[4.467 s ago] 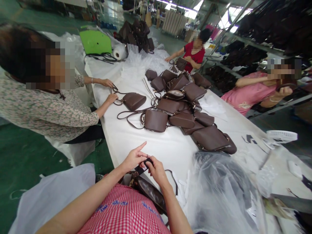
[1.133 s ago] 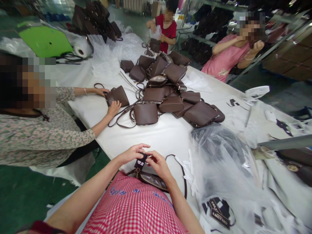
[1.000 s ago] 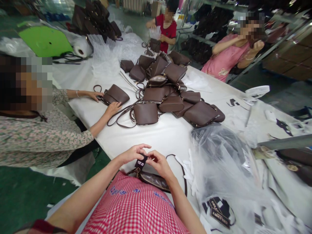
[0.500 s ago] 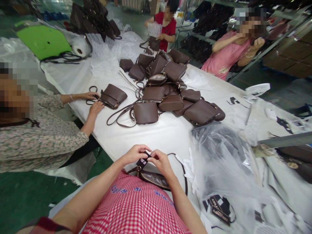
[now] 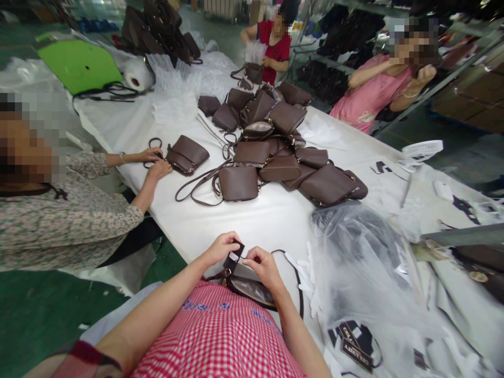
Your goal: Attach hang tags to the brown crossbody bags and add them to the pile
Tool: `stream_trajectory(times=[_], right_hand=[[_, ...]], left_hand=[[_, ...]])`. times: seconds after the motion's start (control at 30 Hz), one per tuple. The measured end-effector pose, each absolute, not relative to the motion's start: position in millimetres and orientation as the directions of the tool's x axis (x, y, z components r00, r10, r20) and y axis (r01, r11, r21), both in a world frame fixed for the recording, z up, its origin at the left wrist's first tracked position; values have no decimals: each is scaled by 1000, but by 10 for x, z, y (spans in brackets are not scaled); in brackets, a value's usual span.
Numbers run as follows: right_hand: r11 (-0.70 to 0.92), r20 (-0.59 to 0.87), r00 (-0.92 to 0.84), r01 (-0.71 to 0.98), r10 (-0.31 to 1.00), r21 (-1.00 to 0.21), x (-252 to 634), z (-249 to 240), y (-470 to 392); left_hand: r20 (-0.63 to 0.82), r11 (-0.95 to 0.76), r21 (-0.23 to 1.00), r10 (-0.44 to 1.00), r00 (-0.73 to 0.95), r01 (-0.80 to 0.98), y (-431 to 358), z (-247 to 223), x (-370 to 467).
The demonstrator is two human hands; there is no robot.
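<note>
A small black tag (image 5: 233, 256) with a pale label is pinched by my left hand (image 5: 222, 249) at its upper edge. My right hand (image 5: 261, 264) is closed, thumb and finger pressed together beside the tag's right edge; what they grip is too small to name. Just below both hands, against the checked apron, lies a brown bag (image 5: 252, 292) with its opening showing a shiny lining. Its strap loops out to the right. Farther forward, another brown bag (image 5: 238, 183) lies at the near edge of a pile.
Clear plastic bags (image 5: 362, 257) cover the right side of the white table (image 5: 275, 220), with black tags (image 5: 356, 349) near them. At the left, a person's hands (image 5: 157, 170) touch a brown bag (image 5: 187, 154). Two other people are at the far side.
My hands have moved slightly apart, and more of the black tag and its pale label shows between them. The whole view has shifted a little.
</note>
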State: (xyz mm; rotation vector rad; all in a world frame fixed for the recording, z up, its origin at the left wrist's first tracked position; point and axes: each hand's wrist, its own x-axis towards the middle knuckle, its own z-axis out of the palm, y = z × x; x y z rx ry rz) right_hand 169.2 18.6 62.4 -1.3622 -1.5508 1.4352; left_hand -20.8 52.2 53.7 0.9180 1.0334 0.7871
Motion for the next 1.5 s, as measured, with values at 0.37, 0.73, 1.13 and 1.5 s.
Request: stream_trajectory(times=[0.37,0.73,1.13,1.5], right_hand=[[-51,-359,-491,535,794,-844,1608,763,121],[153,-374,-376,849,848,-506,1927,946,-261],[101,-258,-184,947,949,-304,2094,827,-97],[-26,-63,-191,194,980,-981,1641,1169,-251]], left_hand=[[-362,285,767,932,-21,-574,818,854,-391],[-290,328,929,933,-214,172,576,529,-953],[-538,444,843,720,439,304,-85,549,-386],[-622,707,435,684,382,-558,230,1268,156]])
